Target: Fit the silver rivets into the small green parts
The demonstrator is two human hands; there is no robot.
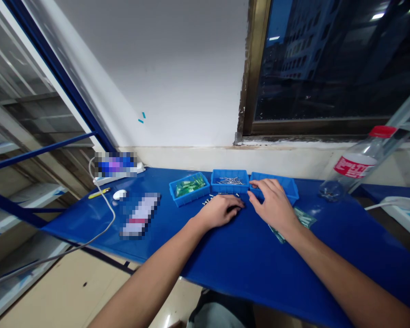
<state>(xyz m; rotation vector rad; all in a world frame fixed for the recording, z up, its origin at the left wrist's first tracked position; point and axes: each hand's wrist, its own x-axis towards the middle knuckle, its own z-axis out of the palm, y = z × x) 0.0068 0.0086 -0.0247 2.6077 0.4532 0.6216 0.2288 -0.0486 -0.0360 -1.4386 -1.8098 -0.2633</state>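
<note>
My left hand (pixel 222 212) rests low over the blue table, its fingers curled in toward the thumb. Whatever lies between those fingertips is too small to make out. Several loose metal screws (pixel 207 201) lie around and behind this hand. My right hand (pixel 275 202) is raised in front of the right blue bin (pixel 292 187), thumb and fingers apart, nothing visible between them. It partly hides that bin. The middle blue bin (pixel 229 187) holds many thin metal screws (pixel 230 181). In the left blue bin (pixel 187 199) are small green-tinted packets (pixel 191 184).
Filled clear packets (pixel 304 217) lie beside my right wrist. A plastic bottle with a red cap (pixel 353 166) stands at the right. Leftward are a blurred flat item (pixel 141 216), a white mouse-like object (pixel 119 195), a yellow cutter (pixel 99 193) and a cable (pixel 113 218).
</note>
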